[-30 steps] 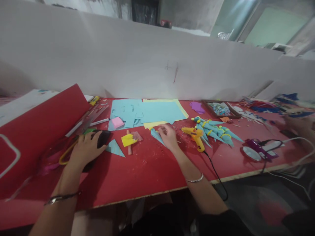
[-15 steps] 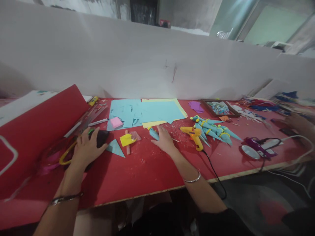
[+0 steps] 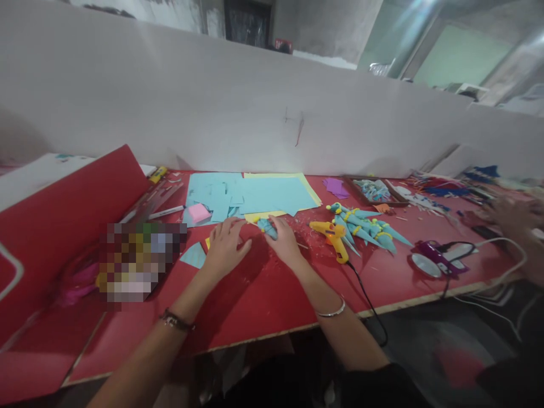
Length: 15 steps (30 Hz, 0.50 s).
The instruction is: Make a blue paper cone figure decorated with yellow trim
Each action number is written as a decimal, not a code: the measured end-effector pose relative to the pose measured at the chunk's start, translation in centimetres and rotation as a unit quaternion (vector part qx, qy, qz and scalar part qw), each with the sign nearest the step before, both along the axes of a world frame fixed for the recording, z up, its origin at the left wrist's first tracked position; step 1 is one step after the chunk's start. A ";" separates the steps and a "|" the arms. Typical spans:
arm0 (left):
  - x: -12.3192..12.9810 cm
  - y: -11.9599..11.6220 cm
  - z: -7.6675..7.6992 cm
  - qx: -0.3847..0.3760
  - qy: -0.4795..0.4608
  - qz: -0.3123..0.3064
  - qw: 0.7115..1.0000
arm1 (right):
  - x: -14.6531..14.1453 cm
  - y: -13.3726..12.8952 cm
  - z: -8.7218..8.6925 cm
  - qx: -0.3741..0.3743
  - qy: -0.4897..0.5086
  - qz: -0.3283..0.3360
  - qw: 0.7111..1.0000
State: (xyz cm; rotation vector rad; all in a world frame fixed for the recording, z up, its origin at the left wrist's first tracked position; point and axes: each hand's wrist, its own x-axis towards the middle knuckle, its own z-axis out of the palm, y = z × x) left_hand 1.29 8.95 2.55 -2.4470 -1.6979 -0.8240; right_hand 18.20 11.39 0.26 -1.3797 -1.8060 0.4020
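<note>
My right hand (image 3: 284, 241) is closed round a small blue paper piece (image 3: 267, 228) with a yellow tip, near the table's middle. Just left of it, my left hand (image 3: 225, 246) has its fingers apart and holds nothing. A blue paper triangle (image 3: 194, 255) lies beside the left wrist, and a yellow item is mostly hidden under that hand. To the right of my right hand rests a yellow glue gun (image 3: 335, 238) with a black cord. Several blue paper cones with yellow bands (image 3: 365, 226) are heaped beyond it.
Blue sheets (image 3: 272, 192) and a pink pad (image 3: 199, 213) lie at the back. A brown tray (image 3: 397, 199) holds scraps. A purple lamp-like device (image 3: 437, 259) is at right, near another person's hand (image 3: 516, 218). A red board (image 3: 76, 226) leans at left; a pixelated patch hides things beside it.
My left hand has moved right, from the dark object at the left to beside my right hand. My right hand stays around the blue piece.
</note>
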 end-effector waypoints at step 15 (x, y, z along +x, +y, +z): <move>1.2 1.1 -1.3 -0.127 -0.337 -0.041 0.932 | -2.5 -1.7 1.0 -0.002 0.191 0.107 0.976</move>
